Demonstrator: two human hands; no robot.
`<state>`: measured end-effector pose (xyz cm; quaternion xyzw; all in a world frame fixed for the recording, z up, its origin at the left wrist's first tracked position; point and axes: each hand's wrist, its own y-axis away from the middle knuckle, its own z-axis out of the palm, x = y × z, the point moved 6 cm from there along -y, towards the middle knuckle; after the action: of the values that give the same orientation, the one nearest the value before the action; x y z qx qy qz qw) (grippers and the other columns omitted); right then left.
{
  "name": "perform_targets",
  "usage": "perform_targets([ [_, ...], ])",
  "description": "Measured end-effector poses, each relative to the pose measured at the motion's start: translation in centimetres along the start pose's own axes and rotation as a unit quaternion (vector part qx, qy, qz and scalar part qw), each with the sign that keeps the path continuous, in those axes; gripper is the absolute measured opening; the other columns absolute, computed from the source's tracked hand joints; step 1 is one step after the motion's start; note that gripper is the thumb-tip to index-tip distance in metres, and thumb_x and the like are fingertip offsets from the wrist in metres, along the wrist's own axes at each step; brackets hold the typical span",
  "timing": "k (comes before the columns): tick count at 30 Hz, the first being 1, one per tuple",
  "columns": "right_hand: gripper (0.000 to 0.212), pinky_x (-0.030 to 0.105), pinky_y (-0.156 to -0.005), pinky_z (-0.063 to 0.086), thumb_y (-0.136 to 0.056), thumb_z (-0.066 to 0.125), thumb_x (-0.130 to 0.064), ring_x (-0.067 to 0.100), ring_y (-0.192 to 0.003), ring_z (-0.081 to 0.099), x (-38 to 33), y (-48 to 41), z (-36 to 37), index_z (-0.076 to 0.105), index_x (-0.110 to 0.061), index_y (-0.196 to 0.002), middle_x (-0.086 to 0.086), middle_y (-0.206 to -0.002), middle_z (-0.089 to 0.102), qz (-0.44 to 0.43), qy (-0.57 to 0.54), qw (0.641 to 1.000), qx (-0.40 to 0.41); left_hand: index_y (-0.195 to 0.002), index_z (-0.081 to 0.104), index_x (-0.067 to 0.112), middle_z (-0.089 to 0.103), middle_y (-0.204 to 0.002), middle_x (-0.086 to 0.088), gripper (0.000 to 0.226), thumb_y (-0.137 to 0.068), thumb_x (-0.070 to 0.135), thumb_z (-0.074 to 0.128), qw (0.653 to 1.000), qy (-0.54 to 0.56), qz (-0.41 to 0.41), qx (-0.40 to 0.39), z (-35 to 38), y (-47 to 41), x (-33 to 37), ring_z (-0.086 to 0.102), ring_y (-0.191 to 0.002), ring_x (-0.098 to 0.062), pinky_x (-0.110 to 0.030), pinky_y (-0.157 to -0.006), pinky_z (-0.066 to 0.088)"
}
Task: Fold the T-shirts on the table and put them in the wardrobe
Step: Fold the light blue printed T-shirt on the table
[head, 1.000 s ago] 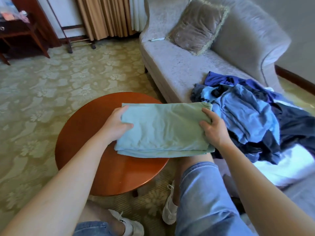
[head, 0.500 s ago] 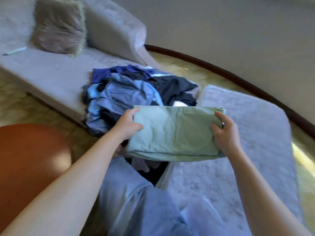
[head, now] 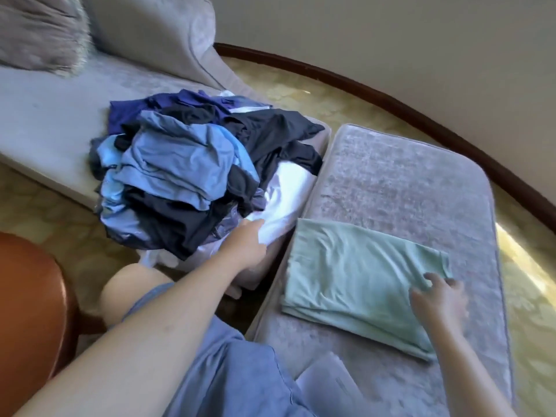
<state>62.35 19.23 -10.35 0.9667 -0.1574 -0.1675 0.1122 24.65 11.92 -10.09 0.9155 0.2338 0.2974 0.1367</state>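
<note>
Denim shorts: a seated person's lap and bare knee fill the bottom of the frame, with a sheet of paper on the near end of a grey padded bench
Green T-shirt: folded into a flat rectangle, lying slightly askew on the near half of the bench top
Right hand: over the shirt's near right corner, fingers spread and loose, clasping nothing — blur hides whether the tips touch the cloth
Left hand: well apart from the other, stretched across the gap beside the bench, fingertips against a white garment; whether it grips the cloth cannot be told
Pile of clothes: blue, navy and black garments heaped unfolded over that white garment, on the end of a grey sofa just beside the bench
Round wooden table: only its reddish rim shows, at the left edge
Fringed cushion: at the sofa's far end — beyond, a pale wall, a dark skirting board and patterned carpet
</note>
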Motion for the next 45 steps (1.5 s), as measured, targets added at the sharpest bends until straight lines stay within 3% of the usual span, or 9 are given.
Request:
perform_targets([
  [7, 0.032, 0.036, -0.095, 0.041, -0.087, 0.061, -0.015, 0.035, -0.114, 0.055, -25.0, 5.4, 5.2, 0.067, -0.006, -0.118, 0.019, -0.121, 0.06, -0.358, -0.049, 0.931, -0.059, -0.145, 0.038, 0.021, 0.04, -0.143, -0.007, 0.052, -0.097, 0.035, 0.052, 0.982, -0.069, -0.106, 0.142, -12.1, 1.6, -11.3, 0.045, -0.126, -0.031, -0.041, -0.094, 0.046],
  [10, 0.025, 0.038, -0.091, 0.047, -0.09, 0.057, -0.018, 0.034, -0.105, 0.059, -34.5, 10.0, 9.2, 0.068, -0.007, -0.11, 0.015, -0.115, 0.061, -0.454, -0.044, 0.881, -0.125, -0.146, 0.038, 0.02, 0.042, -0.141, -0.007, 0.054, -0.097, 0.036, 0.052, 0.972, -0.066, -0.144, 0.171, -14.7, 3.3, -15.3, 0.044, -0.127, -0.031, -0.042, -0.096, 0.045],
  [13, 0.04, 0.039, -0.094, 0.045, -0.092, 0.058, -0.031, 0.033, -0.117, 0.054, -40.9, 13.0, 12.8, 0.06, -0.011, -0.126, 0.013, -0.129, 0.054, -0.513, 0.004, 0.85, -0.122, -0.146, 0.038, 0.022, 0.042, -0.142, -0.006, 0.053, -0.096, 0.035, 0.051, 0.963, -0.063, -0.18, 0.193, -16.2, 5.0, -18.7, 0.041, -0.13, -0.03, -0.043, -0.101, 0.042],
  [18, 0.031, 0.04, -0.083, 0.044, -0.094, 0.052, -0.027, 0.037, -0.115, 0.048, -44.9, 11.8, 15.8, 0.061, -0.008, -0.117, 0.016, -0.12, 0.051, -0.504, 0.127, 0.853, -0.056, -0.142, 0.041, 0.022, 0.045, -0.14, -0.005, 0.048, -0.097, 0.037, 0.05, 0.951, -0.076, -0.214, 0.211, -17.7, 6.7, -22.6, 0.042, -0.128, -0.028, -0.041, -0.096, 0.042],
  [26, 0.02, 0.037, -0.066, 0.035, -0.099, 0.041, -0.016, 0.034, -0.085, 0.051, -45.7, 13.2, 11.5, 0.053, -0.001, -0.093, 0.015, -0.096, 0.058, -0.529, -0.06, 0.847, -0.006, -0.141, 0.041, 0.022, 0.045, -0.141, -0.004, 0.048, -0.097, 0.039, 0.049, 0.953, -0.07, -0.207, 0.21, -18.1, 7.2, -22.9, 0.04, -0.129, -0.028, -0.041, -0.093, 0.043],
  [32, 0.016, 0.043, -0.067, 0.045, -0.1, 0.042, -0.017, 0.029, -0.078, 0.056, -49.0, 22.6, 2.0, 0.052, -0.006, -0.096, 0.01, -0.088, 0.063, -0.597, -0.224, 0.771, 0.005, -0.147, 0.034, 0.025, 0.047, -0.14, -0.003, 0.065, -0.092, 0.048, 0.058, 0.943, 0.014, -0.13, 0.307, -21.4, 9.7, -18.8, 0.04, -0.131, -0.028, -0.039, -0.099, 0.04],
  [38, 0.008, 0.041, -0.069, 0.042, -0.095, 0.048, -0.012, 0.029, -0.079, 0.055, -51.1, 33.9, -6.2, 0.054, -0.007, -0.091, 0.008, -0.08, 0.06, -0.665, -0.324, 0.672, -0.026, -0.12, 0.054, 0.027, 0.063, -0.115, 0.008, 0.05, -0.08, 0.055, 0.063, 0.908, 0.138, -0.016, 0.396, -25.8, 14.9, -15.1, 0.058, -0.109, -0.014, -0.031, -0.086, 0.048],
  [41, 0.01, 0.036, -0.069, 0.039, -0.093, 0.049, -0.009, 0.025, -0.078, 0.055, -51.6, 39.0, -8.8, 0.056, -0.002, -0.091, 0.005, -0.08, 0.059, -0.677, -0.367, 0.635, -0.057, -0.094, 0.06, 0.018, 0.063, -0.084, 0.009, 0.012, -0.095, 0.029, 0.055, 0.853, 0.187, -0.03, 0.487, -28.5, 19.9, -15.7, 0.061, -0.082, -0.012, -0.023, -0.069, 0.044],
  [45, 0.008, 0.034, -0.072, 0.037, -0.092, 0.05, -0.01, 0.019, -0.08, 0.05, -53.1, 45.8, -11.5, 0.056, -0.009, -0.087, -0.002, -0.08, 0.055, -0.677, -0.41, 0.605, -0.092, -0.087, 0.065, 0.016, 0.06, -0.073, 0.012, 0.015, -0.097, 0.014, 0.053, 0.775, 0.179, -0.053, 0.604, -33.2, 29.8, -18.0, 0.053, -0.065, -0.004, -0.014, -0.053, 0.033],
])
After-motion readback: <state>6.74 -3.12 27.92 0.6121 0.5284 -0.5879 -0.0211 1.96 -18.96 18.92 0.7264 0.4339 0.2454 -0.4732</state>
